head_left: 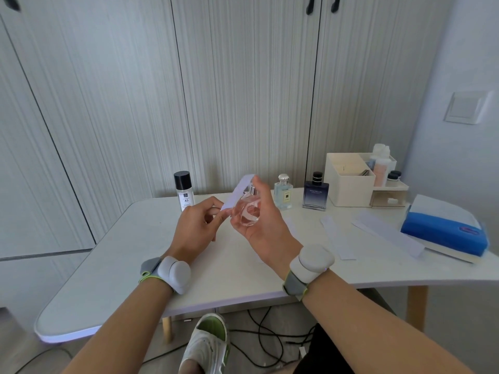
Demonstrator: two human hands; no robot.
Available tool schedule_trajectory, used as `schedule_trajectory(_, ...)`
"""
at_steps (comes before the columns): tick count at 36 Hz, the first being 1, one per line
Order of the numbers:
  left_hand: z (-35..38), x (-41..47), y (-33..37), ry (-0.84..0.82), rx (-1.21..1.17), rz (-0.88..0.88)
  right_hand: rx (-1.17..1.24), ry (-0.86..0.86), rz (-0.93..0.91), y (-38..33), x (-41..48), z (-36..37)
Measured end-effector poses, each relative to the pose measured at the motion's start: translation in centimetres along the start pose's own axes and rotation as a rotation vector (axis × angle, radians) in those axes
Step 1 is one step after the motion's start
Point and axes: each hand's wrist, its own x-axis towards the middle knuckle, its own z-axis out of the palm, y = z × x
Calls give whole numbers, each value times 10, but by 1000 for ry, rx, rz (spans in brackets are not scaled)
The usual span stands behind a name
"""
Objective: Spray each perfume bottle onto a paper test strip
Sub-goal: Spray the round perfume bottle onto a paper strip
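My right hand (pixel 266 220) grips a round clear bottle of pink perfume (pixel 247 211) above the table, with a finger on top of its silver sprayer. My left hand (pixel 195 225) pinches the lower end of a white paper test strip (pixel 237 195), which slants upward just left of the sprayer. Along the back of the table stand a clear bottle with a black cap (pixel 184 191), a pale blue bottle with a silver cap (pixel 283 191) and a dark blue bottle (pixel 316 194).
Loose paper strips (pixel 337 237) lie on the white table (pixel 121 252) to my right. A white organiser box (pixel 348 182) with small bottles stands at the back right. A blue pack on white sheets (pixel 442 230) sits at the right edge. Cables run under the table.
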Motion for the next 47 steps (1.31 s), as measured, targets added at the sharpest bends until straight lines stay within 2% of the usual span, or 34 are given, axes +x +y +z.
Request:
schedule_trajectory(8,1,0,0,-2,-13,-19,-4,51,-16,1,3,1)
schedule_trajectory(21,0,-2,10,6,-56,-76,3,16,-70,-1,3,-3)
schedule_trajectory(29,0,-2,13,-1,-76,-89,-119,-16,-166,3,10,-5)
schedule_trajectory(34,1,-2,11,3,-87,-86,-164,-4,-152,2,9,-5)
schedule_trajectory(47,1,-2,8,8,-98,-85,-97,-12,-175,2,11,-5)
